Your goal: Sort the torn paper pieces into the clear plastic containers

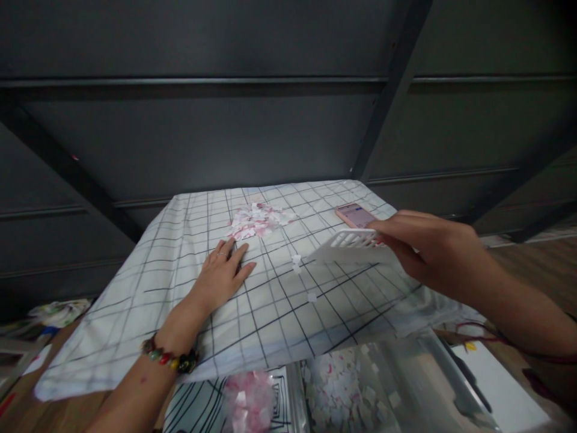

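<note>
My left hand (223, 273) lies flat on a white cloth with a dark grid (270, 300), its fingers spread and holding nothing. Just past its fingertips is a loose heap of small white and pink pieces (259, 221). My right hand (424, 243) grips a white slotted plastic piece (349, 243) by its right end and holds it above the cloth, tilted. Left of that piece are a few small white bits (296, 261); whether they rest on the cloth or are falling, I cannot tell. The right fingertips are partly hidden behind the slotted piece.
A phone (355, 214) lies at the cloth's right side. Nearest me stand a clear plastic bin (419, 373) holding many small white pieces (336, 385) and a clear bag of pink pieces (250, 400). Dark grey panels (270, 138) rise behind the cloth.
</note>
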Demonstrator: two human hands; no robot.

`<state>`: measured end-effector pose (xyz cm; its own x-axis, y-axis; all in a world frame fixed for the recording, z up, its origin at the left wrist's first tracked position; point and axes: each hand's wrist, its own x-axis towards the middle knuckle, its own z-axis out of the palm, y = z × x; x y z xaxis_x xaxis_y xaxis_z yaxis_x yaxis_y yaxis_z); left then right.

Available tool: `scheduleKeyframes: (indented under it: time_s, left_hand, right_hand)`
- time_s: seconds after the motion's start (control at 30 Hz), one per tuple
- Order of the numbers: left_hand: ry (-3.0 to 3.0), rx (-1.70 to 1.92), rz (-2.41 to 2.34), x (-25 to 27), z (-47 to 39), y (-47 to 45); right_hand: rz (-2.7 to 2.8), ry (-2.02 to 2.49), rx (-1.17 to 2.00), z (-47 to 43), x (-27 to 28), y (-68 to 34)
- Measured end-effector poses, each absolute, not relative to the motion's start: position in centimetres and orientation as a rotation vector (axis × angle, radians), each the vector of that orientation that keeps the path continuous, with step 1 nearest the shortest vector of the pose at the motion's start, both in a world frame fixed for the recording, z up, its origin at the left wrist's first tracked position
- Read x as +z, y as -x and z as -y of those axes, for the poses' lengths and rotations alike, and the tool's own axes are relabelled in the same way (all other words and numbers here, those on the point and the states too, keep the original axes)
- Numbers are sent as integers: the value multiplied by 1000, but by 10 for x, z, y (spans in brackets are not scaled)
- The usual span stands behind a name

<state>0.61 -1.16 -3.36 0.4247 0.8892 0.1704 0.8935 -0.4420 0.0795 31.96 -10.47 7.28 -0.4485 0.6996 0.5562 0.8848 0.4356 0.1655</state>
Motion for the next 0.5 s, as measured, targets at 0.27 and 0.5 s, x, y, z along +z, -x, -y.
scheduleKeyframes:
  time_s: [0.27, 0.5]
  left_hand:
    - [2646, -294, 1652, -32, 12, -7]
    - [2634, -282, 1621, -34, 11, -5]
  right_hand:
    - [2368, 1332, -542, 100, 66, -328]
    - [2314, 1341, -579, 60, 55, -321]
